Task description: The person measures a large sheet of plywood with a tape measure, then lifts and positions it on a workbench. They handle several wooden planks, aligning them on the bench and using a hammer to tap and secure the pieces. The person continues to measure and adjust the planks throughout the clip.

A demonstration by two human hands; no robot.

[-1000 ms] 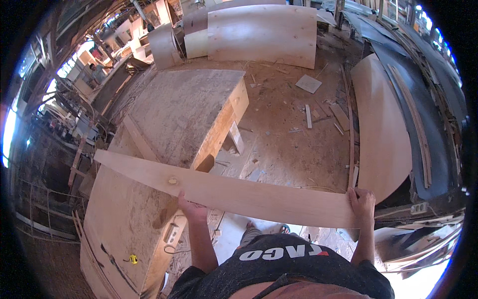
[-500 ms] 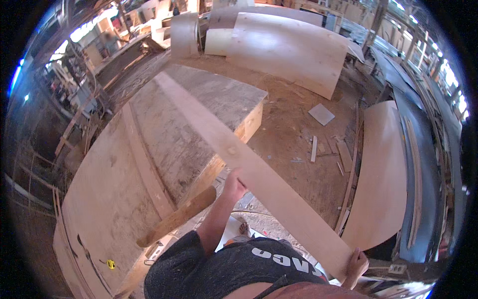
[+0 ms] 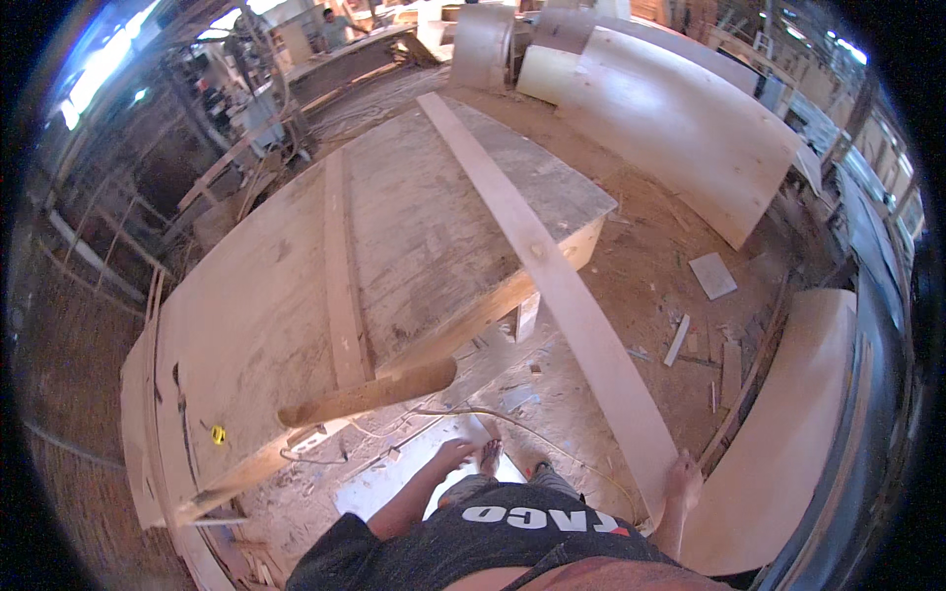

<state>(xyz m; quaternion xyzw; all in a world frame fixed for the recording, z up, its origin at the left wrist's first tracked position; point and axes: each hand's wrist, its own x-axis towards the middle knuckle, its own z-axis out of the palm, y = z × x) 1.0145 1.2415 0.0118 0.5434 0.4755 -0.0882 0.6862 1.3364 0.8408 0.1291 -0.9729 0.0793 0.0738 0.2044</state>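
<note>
A long, pale plywood strip [image 3: 581, 310] runs slantwise from the far part of the wooden worktable [image 3: 414, 246], over its edge, down to my right side. My right hand [image 3: 682, 480] grips the long edge of the strip near its close end. The far end of the strip rests on the tabletop. My left hand [image 3: 454, 455] is off the strip, in front of my body, with its fingers loosely stretched and nothing in them. A rounded wooden piece [image 3: 370, 392] lies along the table's front edge, closest to my left hand.
Another narrow wood strip [image 3: 342, 266] lies across the table, and a yellow tape measure [image 3: 218, 433] sits at its left. Large plywood sheets [image 3: 680, 123] lean at the back. A curved sheet [image 3: 778, 433] stands at right. Offcuts [image 3: 676, 340] and a cable [image 3: 512, 419] litter the floor.
My left hand has let go of the strip and drawn back toward my body. My right hand still holds the close end. The view has swung left, so the scene sits farther right.
</note>
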